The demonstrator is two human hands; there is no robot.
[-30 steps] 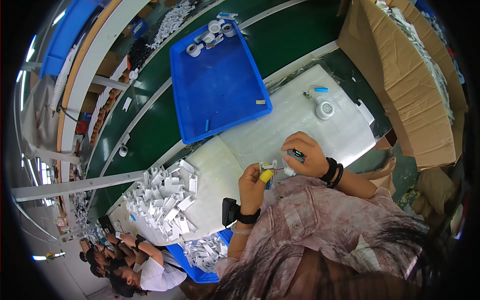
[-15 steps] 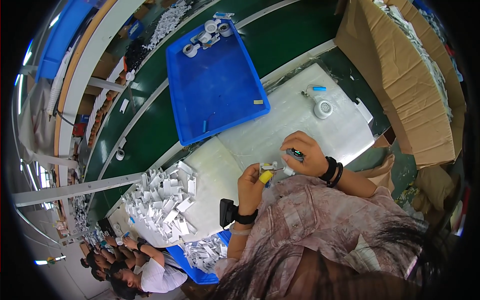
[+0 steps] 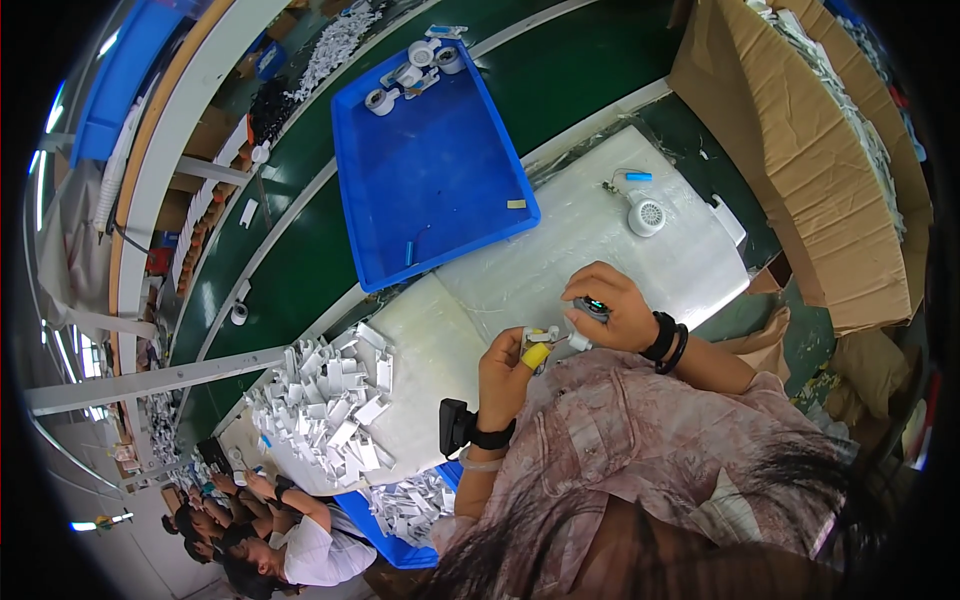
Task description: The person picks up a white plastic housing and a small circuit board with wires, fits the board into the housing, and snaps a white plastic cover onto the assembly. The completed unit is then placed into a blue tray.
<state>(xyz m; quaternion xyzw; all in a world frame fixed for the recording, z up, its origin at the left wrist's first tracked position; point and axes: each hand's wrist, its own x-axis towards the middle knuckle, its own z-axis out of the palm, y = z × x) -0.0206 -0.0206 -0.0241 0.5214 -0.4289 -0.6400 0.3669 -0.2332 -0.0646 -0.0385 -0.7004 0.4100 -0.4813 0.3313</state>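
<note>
My left hand (image 3: pixel 503 378) is closed on a small white plastic part (image 3: pixel 543 334), with a yellow cover (image 3: pixel 535 355) at the thumb tip. My right hand (image 3: pixel 622 315) wraps round a small round fan head (image 3: pixel 592 308), dark-faced with a green glow and a white stub below. The two pieces are close together in front of my body, with what looks like a thin wire between them. Fingers hide much of both. Beyond my right hand, a white fan head with a slotted grille (image 3: pixel 647 218) lies on the white padded mat (image 3: pixel 540 250), beside a blue cylindrical battery (image 3: pixel 638 177).
A blue tray (image 3: pixel 430 160) holds several white fan heads at its far end. White plastic parts (image 3: pixel 325 400) are heaped at left, above a blue bin (image 3: pixel 400 552). A cardboard box (image 3: pixel 800 170) stands at right. A green conveyor (image 3: pixel 285 255) runs behind; co-workers (image 3: pixel 310 545) sit lower left.
My left hand has shifted slightly to the right with its white part, closer to the fan head. My right hand has hardly moved. A white piece on the conveyor has moved slightly.
</note>
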